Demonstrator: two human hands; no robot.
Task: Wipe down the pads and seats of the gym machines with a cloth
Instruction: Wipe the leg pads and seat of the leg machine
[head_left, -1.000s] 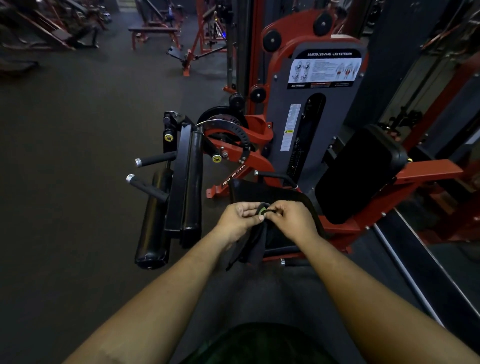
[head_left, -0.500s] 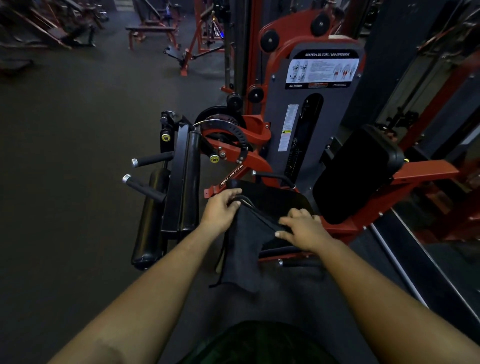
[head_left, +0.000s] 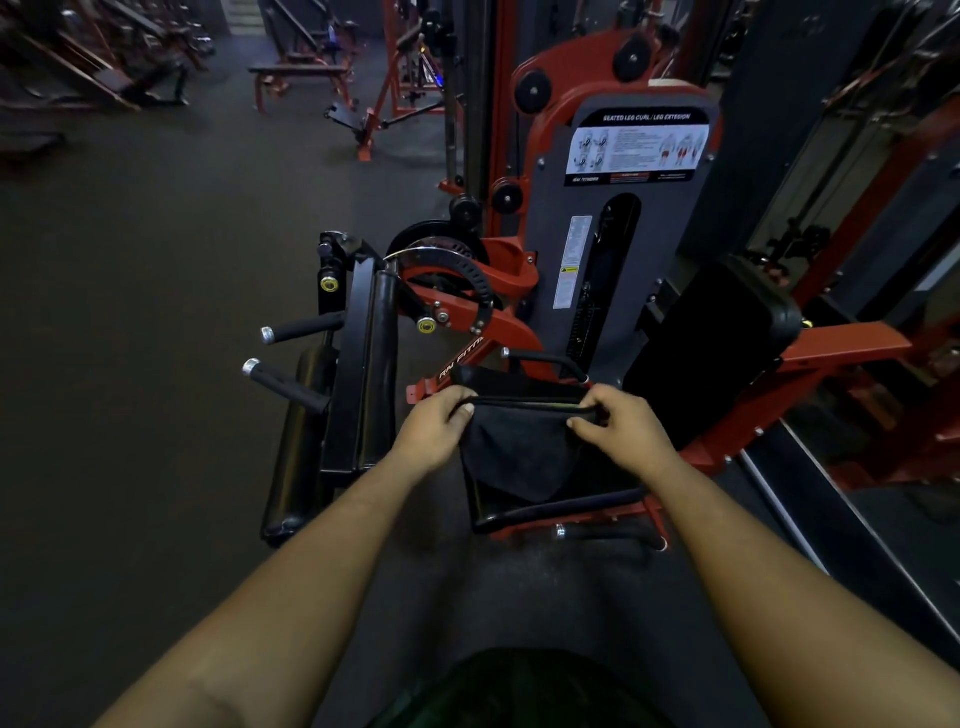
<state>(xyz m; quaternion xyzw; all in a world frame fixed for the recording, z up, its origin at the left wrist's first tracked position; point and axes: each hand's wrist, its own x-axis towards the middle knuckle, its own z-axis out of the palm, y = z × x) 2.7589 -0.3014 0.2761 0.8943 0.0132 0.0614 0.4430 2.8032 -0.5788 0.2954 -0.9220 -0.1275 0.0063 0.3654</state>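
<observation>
At frame centre, left hand (head_left: 434, 434) & right hand (head_left: 621, 431) each pinched a top corner of a dark cloth (head_left: 514, 452), stretched over what looked like the seat (head_left: 550, 499). Prep step; next: lay cloth down, rub.

We can see both our forearms bare up to the frame edge, no sleeves, no watch or rings on the left hand (head_left: 434, 431) or right hand (head_left: 621, 428). At 6 o'clock there's dark greenish clothing (head_left: 524, 691).
</observation>
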